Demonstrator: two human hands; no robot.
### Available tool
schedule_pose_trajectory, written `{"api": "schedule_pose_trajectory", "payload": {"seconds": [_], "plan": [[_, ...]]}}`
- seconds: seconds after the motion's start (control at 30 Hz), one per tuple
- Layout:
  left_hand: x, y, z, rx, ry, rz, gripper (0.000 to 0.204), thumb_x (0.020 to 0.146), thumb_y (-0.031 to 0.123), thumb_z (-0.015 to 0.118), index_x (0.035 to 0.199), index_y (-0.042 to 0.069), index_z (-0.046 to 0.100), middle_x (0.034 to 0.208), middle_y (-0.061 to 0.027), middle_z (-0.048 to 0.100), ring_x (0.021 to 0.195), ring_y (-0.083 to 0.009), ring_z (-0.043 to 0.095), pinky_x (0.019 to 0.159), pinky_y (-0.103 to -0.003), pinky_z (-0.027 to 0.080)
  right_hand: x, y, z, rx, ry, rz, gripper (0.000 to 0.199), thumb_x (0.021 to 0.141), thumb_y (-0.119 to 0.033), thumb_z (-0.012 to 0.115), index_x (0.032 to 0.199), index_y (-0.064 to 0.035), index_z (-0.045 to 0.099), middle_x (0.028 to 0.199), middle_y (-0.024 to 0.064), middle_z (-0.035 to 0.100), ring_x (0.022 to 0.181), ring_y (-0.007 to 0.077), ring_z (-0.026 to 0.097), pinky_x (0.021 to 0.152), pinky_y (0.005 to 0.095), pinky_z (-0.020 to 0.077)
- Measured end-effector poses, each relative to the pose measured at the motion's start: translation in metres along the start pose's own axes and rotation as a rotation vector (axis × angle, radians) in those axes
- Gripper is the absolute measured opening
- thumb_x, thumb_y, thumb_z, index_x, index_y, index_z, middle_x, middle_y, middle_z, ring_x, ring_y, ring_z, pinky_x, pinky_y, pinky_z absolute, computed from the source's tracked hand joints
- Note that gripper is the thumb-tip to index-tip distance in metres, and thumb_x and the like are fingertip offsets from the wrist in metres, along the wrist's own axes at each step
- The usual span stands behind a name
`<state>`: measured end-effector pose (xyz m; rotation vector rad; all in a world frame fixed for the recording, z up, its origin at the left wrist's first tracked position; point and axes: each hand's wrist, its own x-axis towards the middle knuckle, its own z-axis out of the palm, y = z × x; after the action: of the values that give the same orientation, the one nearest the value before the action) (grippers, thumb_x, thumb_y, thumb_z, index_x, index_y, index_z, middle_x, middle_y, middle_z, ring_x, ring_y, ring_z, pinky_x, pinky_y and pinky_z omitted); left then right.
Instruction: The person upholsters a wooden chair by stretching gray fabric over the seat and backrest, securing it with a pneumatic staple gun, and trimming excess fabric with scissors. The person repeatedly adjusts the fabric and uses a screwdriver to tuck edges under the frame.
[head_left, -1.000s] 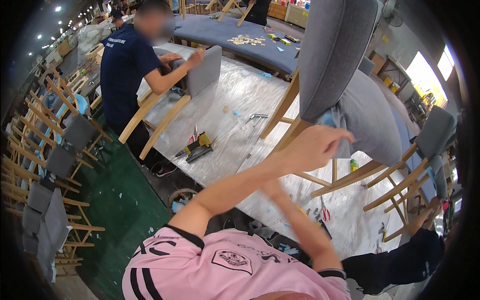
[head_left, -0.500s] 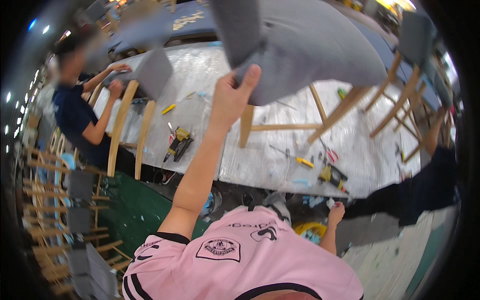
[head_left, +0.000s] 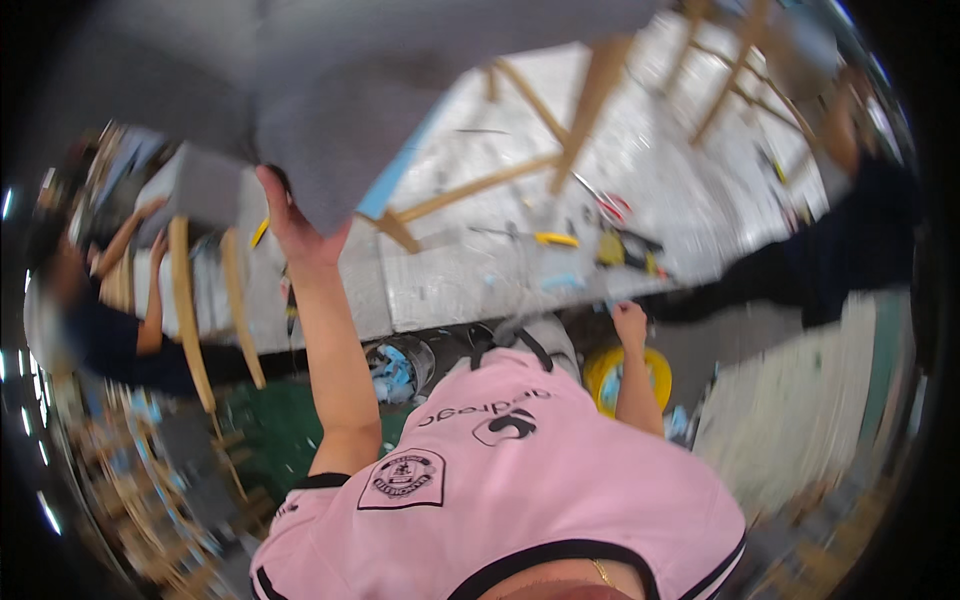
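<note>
A grey upholstered chair [head_left: 340, 110] with pale wooden legs looms over the worktable, close to me and blurred at the upper left. My left hand [head_left: 308, 232] grips its lower edge, thumb up against the fabric and the other fingers hidden behind. Down by the table's near edge, my right hand [head_left: 628, 322] is closed, fingers pinched together. Something small and pale may be at its fingertips; it is too small to name. Red-handled scissors [head_left: 610, 207], a yellow-handled tool [head_left: 556, 239] and a yellow-and-black power tool [head_left: 628, 250] lie on the table beyond that hand.
Plastic film covers the worktable [head_left: 450, 290]. Below its edge stand a yellow bucket [head_left: 655, 372] and a grey bin [head_left: 420, 357] with blue scraps. One co-worker [head_left: 110, 330] handles a grey chair at left; another [head_left: 860, 230] stands at right. Stacked chair frames [head_left: 130, 450] fill the lower left.
The chair has turned and come closer, shifting left in view with my left hand. My right hand sits higher and a little further left. The whole view has shifted as well.
</note>
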<state>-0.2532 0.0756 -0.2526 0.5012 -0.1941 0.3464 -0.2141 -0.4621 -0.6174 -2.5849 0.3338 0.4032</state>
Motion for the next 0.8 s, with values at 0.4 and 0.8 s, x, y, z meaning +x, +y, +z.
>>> {"api": "schedule_pose_trajectory", "payload": {"seconds": [0.4, 0.8], "plan": [[-0.005, -0.069, 0.052, 0.613, 0.399, 0.204, 0.068, 0.091, 0.033, 0.074, 0.151, 0.012, 0.049, 0.156, -0.0064, 0.047, 0.142, -0.0204, 0.045, 0.108, -0.042, 0.047, 0.28, -0.083, 0.067, -0.236, -0.21, -0.595, 0.04, 0.087, -0.039, 0.075, 0.099, -0.0023, 0.062, 0.089, 0.017, 0.073, 0.078, 0.0305, 0.071, 0.069, 0.0432, 0.0567], [-0.027, -0.029, 0.103, 0.965, 0.621, 0.259, 0.082, 0.08, 0.057, 0.084, 0.134, -0.001, 0.06, 0.125, -0.0111, 0.067, 0.116, -0.0207, 0.059, 0.103, -0.036, 0.045, 0.331, -0.096, 0.074, -0.526, -0.309, -0.534, 0.064, 0.084, -0.04, 0.08, 0.13, -0.0039, 0.052, 0.097, 0.0168, 0.075, 0.074, 0.0276, 0.072, 0.062, 0.0399, 0.058]]}}
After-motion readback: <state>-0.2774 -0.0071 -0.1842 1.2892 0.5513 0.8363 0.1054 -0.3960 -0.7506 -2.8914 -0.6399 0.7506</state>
